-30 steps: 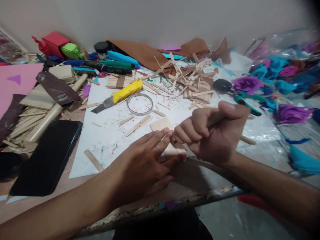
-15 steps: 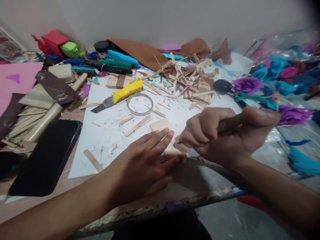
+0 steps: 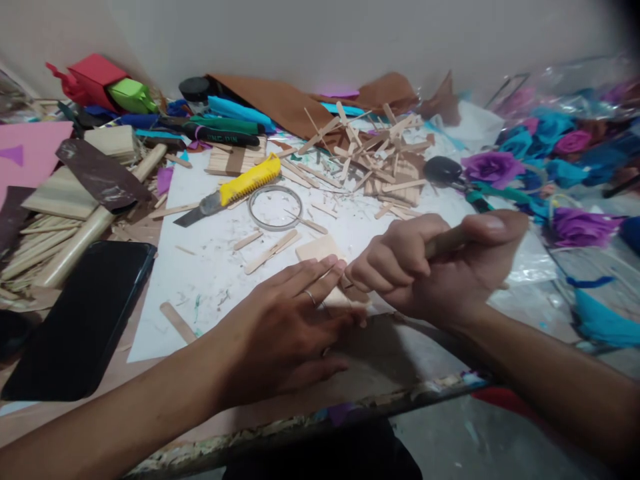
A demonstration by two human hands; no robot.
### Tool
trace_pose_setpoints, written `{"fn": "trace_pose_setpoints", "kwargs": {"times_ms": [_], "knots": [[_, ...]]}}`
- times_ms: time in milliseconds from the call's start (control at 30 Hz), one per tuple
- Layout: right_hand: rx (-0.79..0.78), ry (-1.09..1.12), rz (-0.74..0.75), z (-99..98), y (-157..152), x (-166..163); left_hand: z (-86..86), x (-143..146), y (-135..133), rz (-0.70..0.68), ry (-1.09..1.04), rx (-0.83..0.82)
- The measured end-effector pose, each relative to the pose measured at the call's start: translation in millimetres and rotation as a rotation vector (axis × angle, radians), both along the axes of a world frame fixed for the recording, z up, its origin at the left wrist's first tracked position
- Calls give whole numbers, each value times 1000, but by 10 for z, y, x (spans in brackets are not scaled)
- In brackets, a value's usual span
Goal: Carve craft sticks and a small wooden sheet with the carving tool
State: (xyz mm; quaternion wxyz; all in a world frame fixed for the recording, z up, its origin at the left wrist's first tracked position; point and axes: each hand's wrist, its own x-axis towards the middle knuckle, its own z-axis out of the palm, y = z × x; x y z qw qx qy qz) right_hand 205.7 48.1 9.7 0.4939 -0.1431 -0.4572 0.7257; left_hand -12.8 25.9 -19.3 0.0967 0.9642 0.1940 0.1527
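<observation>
My left hand [image 3: 287, 320] lies flat with fingers stretched out, pressing on a small pale wooden board [image 3: 314, 248] near the front of a white paper sheet [image 3: 160, 273]. My right hand [image 3: 425, 273] is wrapped round a slim wooden-handled tool [image 3: 444, 241], thumb along the top of the handle. Its thin tip comes out below the fist and meets the board close beside my left fingertips. The fist hides most of the tool, so I cannot tell its exact kind. Several craft sticks [image 3: 273, 252] lie just beyond my left hand.
A yellow box cutter [image 3: 250, 180] and a metal ring [image 3: 250, 210] lie behind the board. Farther back is a heap of broken sticks [image 3: 370, 147]. A black phone [image 3: 80, 320] rests at left, and purple paper flowers [image 3: 493, 169] sit at right. The table's worn edge [image 3: 280, 430] runs in front.
My right hand has shifted a little left, with the tool tip closer to my left fingertips. The whole view has slid slightly; my left hand stays on the board.
</observation>
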Motion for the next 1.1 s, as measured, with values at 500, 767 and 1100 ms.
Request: {"fn": "trace_pose_setpoints", "kwargs": {"times_ms": [500, 767, 1100], "knots": [[122, -7, 75, -75, 83, 32, -36, 5, -6, -8, -16, 4], [-48, -112, 69, 50, -21, 58, -14, 25, 9, -22, -29, -7], [29, -98, 83, 6, -49, -112, -25, 23, 8, 9, -65, -112]]}}
